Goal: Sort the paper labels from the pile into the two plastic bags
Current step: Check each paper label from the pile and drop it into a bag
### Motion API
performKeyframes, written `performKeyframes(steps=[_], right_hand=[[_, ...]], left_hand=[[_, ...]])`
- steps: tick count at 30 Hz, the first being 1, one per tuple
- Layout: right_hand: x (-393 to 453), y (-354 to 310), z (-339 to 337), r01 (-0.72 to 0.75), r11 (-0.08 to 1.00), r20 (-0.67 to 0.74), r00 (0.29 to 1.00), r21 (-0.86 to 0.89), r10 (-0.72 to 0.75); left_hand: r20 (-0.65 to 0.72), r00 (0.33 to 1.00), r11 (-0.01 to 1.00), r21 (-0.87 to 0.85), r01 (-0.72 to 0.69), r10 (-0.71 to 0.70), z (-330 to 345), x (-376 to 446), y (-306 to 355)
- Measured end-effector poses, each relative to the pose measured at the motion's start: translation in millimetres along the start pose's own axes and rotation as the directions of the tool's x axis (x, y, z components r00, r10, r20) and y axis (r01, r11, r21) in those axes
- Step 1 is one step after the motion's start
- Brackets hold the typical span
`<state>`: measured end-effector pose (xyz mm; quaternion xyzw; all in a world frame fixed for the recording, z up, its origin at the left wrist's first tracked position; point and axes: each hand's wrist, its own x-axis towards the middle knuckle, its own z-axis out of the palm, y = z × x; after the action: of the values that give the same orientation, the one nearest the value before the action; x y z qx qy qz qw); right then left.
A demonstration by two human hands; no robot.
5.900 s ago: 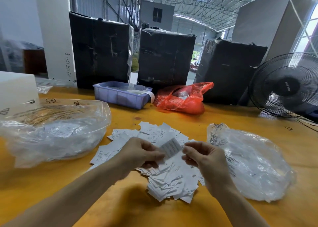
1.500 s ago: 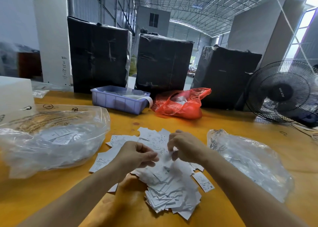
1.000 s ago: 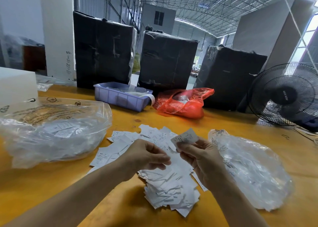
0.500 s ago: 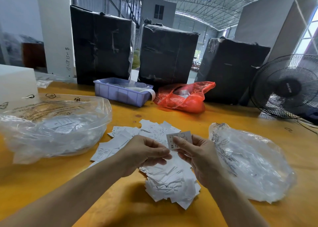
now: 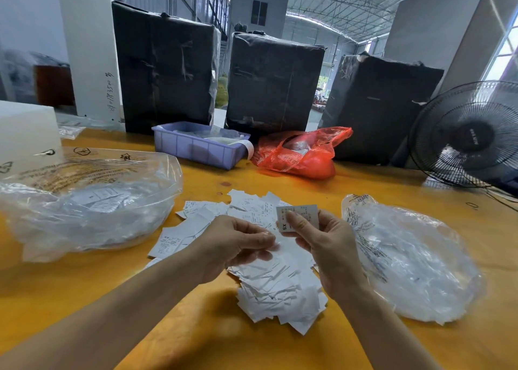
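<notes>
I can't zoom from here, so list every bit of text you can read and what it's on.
"XS", seen upside down: label pinched in the right hand.
"S": label inside the left plastic bag.
Handwritten digits on the white pillar: unclear.
Print on both bags, the pile and the fan hub: too small or blurred.

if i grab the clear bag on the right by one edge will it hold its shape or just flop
Probably flop: the clear bag on the right lies crumpled and slumped on the table, so the film looks thin and limp. Likely light, since only a few paper labels seem to show through it. It may slide easily, as the tabletop looks smooth.
</notes>
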<state>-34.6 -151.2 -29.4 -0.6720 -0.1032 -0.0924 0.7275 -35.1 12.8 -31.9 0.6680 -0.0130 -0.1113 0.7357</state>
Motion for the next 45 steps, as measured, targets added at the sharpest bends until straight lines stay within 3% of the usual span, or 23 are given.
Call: performKeyframes(steps=[7, 14, 19, 27, 32, 37, 45], right_hand=[[-1.3, 4.7, 2.7, 0.027, 0.999, 0.048, 0.999, -0.026, -0.026], [-0.4, 0.9, 2.0, 0.058, 0.997, -0.029, 0.998, 0.055, -0.056], [-2.8, 4.4, 5.0, 0.093, 0.995, 0.017, 0.996, -0.019, -0.093], [-3.3, 5.1, 5.2, 0.145, 0.987, -0.025, 0.989, -0.072, -0.147], [-3.1, 4.4, 5.2, 0.143, 0.987, -0.011, 0.99, -0.071, -0.144], [-1.2, 5.5, 2.6, 0.072, 0.994, 0.01, 0.997, -0.078, -0.072], [-0.2, 7.1, -0.4, -0.195, 0.976, 0.145, 0.967, -0.101, 0.208]], left_hand=[[0.007, 1.0, 1.0, -0.005, 0.002, -0.002, 1.4, -1.2, 0.9], [-0.001, 1.0, 1.0, -0.013, 0.029, -0.029, 1.7, 0.2, 0.2], [0.016, 0.999, 0.998, -0.036, 0.044, -0.043, 1.2, 0.6, -0.1], [0.056, 0.998, 0.996, -0.08, 0.047, -0.042, 3.8, -1.2, 1.4], [-0.006, 1.0, 0.995, -0.091, 0.027, -0.028, 1.5, 0.5, 1.3], [-0.037, 0.999, 0.995, -0.104, -0.004, 0.0, 0.0, 0.2, 1.6], [-0.096, 0.995, 0.995, -0.091, -0.047, 0.039, 0.1, 0.2, -0.2]])
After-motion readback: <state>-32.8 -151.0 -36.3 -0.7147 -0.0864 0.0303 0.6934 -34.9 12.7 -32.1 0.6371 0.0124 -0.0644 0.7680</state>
